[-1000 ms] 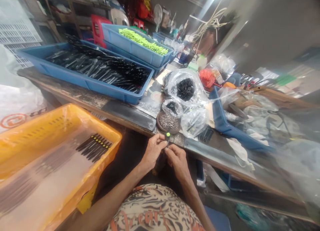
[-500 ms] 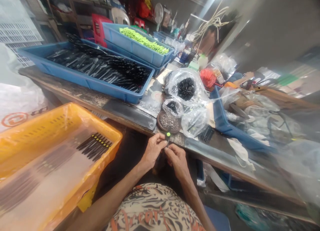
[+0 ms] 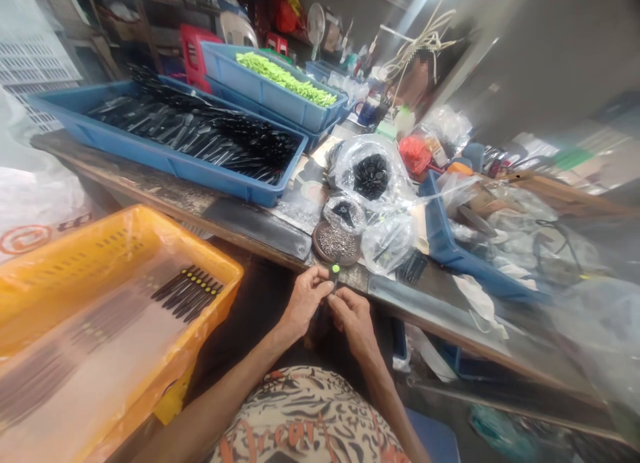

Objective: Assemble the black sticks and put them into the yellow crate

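Dark piece with a lime-green dot (image 3: 335, 269), pinched upright between both hands over the bench's near edge
Left hand (image 3: 306, 299) grips its dotted part between thumb and fingers; right hand (image 3: 354, 316) has thumb and forefinger closed together at its lower end, though I cannot tell exactly what those tips grip; best, I judge, to steady with the left, work gently with the right and keep the dot uncovered; just beyond sits the brown dish (image 3: 323, 255) of metal pins (image 3: 337, 241), handily near
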### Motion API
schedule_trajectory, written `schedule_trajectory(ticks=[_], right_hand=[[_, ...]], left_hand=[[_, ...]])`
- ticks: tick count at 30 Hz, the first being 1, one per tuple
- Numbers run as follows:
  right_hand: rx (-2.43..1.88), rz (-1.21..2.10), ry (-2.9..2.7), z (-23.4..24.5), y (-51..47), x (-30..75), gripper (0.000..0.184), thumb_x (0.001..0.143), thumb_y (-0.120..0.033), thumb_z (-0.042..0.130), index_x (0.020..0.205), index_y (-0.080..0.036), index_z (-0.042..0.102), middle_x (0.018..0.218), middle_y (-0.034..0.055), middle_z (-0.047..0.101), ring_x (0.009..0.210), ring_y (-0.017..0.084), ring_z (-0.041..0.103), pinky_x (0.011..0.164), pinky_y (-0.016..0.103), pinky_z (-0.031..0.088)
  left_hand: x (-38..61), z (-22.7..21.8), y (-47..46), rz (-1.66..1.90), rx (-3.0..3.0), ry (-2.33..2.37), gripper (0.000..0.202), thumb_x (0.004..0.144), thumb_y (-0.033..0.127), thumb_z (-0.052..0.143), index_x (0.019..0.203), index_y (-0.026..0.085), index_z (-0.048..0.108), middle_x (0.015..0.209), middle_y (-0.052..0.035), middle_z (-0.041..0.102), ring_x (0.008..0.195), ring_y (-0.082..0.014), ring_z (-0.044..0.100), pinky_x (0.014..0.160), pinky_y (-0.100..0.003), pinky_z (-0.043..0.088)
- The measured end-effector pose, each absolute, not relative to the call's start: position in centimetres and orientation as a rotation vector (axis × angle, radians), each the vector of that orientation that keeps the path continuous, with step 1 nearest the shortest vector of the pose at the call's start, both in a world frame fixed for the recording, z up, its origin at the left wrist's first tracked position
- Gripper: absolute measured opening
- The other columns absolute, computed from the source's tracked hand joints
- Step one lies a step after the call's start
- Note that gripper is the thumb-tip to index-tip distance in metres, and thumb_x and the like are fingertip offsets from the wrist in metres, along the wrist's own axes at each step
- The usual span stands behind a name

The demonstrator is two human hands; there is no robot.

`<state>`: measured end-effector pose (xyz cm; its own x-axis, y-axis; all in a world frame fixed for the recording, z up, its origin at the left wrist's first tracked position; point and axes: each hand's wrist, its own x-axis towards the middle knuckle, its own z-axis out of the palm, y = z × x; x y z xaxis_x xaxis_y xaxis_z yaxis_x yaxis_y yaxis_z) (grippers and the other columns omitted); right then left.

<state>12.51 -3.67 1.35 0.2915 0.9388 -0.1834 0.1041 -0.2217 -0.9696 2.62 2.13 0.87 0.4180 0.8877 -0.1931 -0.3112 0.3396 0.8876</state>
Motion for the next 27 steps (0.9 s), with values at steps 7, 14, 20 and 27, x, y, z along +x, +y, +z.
schedule_trajectory(ticks=[7, 14, 20, 27], right_hand=[[-1.578, 1.053, -0.985, 1.1, -3.7, 12.6, 0.03, 0.076, -0.036, 0.059, 0.057, -0.018, 0.045, 0.045, -0.0078, 0.04, 0.04, 0.005, 0.032, 0.04, 0.02, 0.023], [-1.532, 1.094, -0.985, 0.3, -3.5, 13.0, 0.03, 0.075, -0.037, 0.061, 0.058, -0.018, 0.045, 0.045, -0.0082, 0.039, 0.04, 0.005, 0.032, 0.039, 0.019, 0.023], [-1.506, 1.146, -0.987, -0.5, -3.3, 13.3, 0.033, 0.075, -0.04, 0.062, 0.059, -0.018, 0.046, 0.045, -0.0082, 0.039, 0.039, 0.005, 0.032, 0.039, 0.019, 0.023], [-1.531, 1.135, -0.991, -0.6, -3.3, 13.2, 0.035, 0.074, -0.043, 0.063, 0.058, -0.018, 0.045, 0.045, -0.0077, 0.04, 0.039, 0.005, 0.032, 0.038, 0.019, 0.023]], left_hand=[[2.6, 1.2, 2.0, 0.89, 0.849, 0.781, 0.011, 0.063, 0.02, 0.063, 0.071, 0.015, 0.058, 0.059, 0.0039, 0.054, 0.051, -0.0067, 0.045, 0.049, -0.018, 0.034], [2.6, 1.1, 2.1, 0.901, 0.877, 0.799, 0.009, 0.062, 0.019, 0.062, 0.07, 0.015, 0.06, 0.061, 0.0029, 0.055, 0.054, -0.0075, 0.046, 0.05, -0.018, 0.035], [2.5, 0.9, 2.3, 0.887, 0.898, 0.83, 0.008, 0.065, 0.022, 0.06, 0.068, 0.015, 0.06, 0.058, 0.0032, 0.053, 0.051, -0.0075, 0.043, 0.048, -0.019, 0.033], [2.4, 0.6, 2.4, 0.9, 0.927, 0.833, 0.008, 0.065, 0.022, 0.061, 0.069, 0.015, 0.062, 0.063, 0.0022, 0.056, 0.055, -0.0089, 0.046, 0.05, -0.019, 0.034]])
